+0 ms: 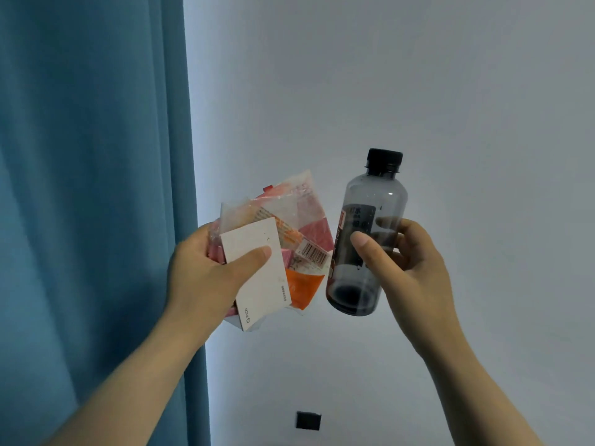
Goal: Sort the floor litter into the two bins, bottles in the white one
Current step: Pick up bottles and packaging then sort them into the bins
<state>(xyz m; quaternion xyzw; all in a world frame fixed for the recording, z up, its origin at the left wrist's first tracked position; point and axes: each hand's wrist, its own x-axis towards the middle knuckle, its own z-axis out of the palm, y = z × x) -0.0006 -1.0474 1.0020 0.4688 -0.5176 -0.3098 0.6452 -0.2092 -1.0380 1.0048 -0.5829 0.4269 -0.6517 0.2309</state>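
My two forearms come up from the bottom edge, both bare. My left hand point(206, 272) grips a bundle of flat litter: the thumb presses across a white card point(257, 272) with small print near its lower end, and the fingers are curled behind the bundle, out of sight. Behind the card sits a crumpled clear plastic wrapper point(289, 214) printed in pink and orange, with a barcode showing just right of the card. Small pink pieces show at the card's left edge; I cannot tell whether they lie inside the wrapper or loose against it.

My right hand point(415, 262) is wrapped round a smoky grey translucent bottle point(370, 220), thumb on the near face, fingers visible through the plastic on the far side. The bottle is nearly upright, tipped slightly right at the top, its black cap point(384, 160) screwed on. It carries a dark label, and it looks darker toward its base; I cannot tell if that is liquid. Bottle and wrapper are just beside each other, almost touching.

Beyond them is a pale wall point(418, 75) with a small black square point(308, 420) low on it, and a blue curtain point(90, 188) hangs on the left.
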